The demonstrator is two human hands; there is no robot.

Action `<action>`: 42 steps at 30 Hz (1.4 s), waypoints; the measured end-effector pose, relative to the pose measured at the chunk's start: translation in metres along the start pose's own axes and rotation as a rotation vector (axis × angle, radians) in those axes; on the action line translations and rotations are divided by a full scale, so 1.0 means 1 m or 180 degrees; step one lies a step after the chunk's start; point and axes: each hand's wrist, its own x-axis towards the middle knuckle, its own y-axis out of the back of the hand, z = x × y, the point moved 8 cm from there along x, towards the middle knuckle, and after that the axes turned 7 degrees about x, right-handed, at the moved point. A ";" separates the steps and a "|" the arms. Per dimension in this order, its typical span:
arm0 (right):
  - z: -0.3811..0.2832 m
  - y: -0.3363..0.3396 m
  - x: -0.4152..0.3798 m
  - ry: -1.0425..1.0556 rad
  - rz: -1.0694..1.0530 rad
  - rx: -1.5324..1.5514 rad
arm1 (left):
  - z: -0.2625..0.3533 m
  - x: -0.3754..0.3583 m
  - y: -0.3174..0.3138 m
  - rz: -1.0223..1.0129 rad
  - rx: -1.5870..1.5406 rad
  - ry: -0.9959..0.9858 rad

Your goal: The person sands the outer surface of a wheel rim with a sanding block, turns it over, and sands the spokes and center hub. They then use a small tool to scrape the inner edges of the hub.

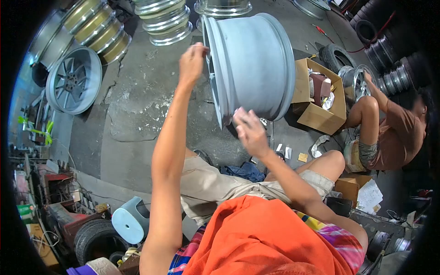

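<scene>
A large light grey wheel rim (256,64) stands on its tread in front of me, its face turned to the left. At the upper left edge of the rim, my left hand (192,63) touches or grips the lip with bent fingers; whether it holds anything small is hidden. My right hand (250,132) is near the rim's lower front edge, slightly blurred, its fingers apart and nothing seen in it. Whether it touches the rim I cannot tell.
A co-worker (394,128) sits at the right with a hand on a shiny rim (356,82). Between us is an open cardboard box (321,117). Stacked rims (162,20) stand at the back, a grey rim (73,80) at left, a blue stool (130,220) lower left.
</scene>
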 end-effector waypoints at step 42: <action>0.028 -0.008 0.041 0.0690 -0.0071 -0.1111 | 0.028 -0.234 -0.048 -0.3835 0.2332 0.0082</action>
